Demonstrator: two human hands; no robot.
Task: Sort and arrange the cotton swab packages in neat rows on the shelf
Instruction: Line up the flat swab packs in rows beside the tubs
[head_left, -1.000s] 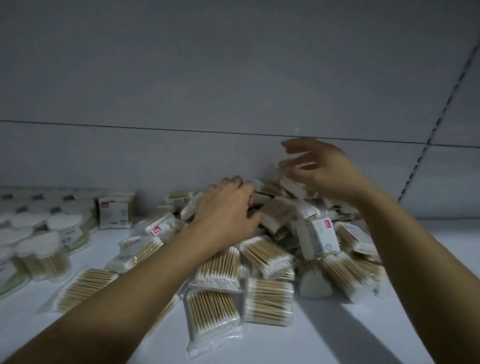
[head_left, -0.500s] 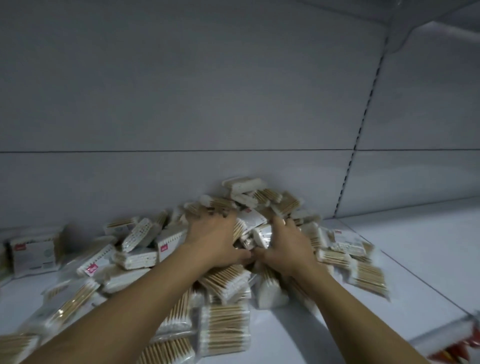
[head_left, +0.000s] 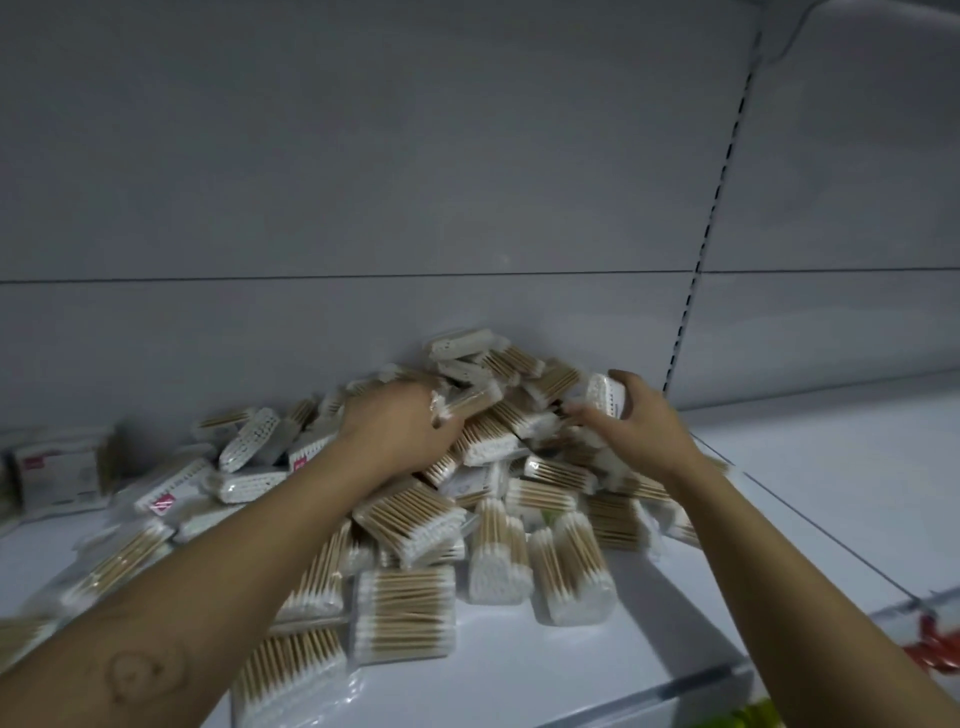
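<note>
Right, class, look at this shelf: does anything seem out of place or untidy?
Yes. The cotton swab packages lie in a jumbled heap against the back wall, tilted every way, not in rows. The left hand and right hand reach into it; the right grips one package.

Dozens of swab packages (head_left: 405, 618), one shelf (head_left: 571, 675), two hands (head_left: 400, 431)

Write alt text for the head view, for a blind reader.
Two bare hands reach into a messy pile of cotton swab packages on a white shelf. The right hand grips a white package; the left hand grips a clear-wrapped package.
</note>
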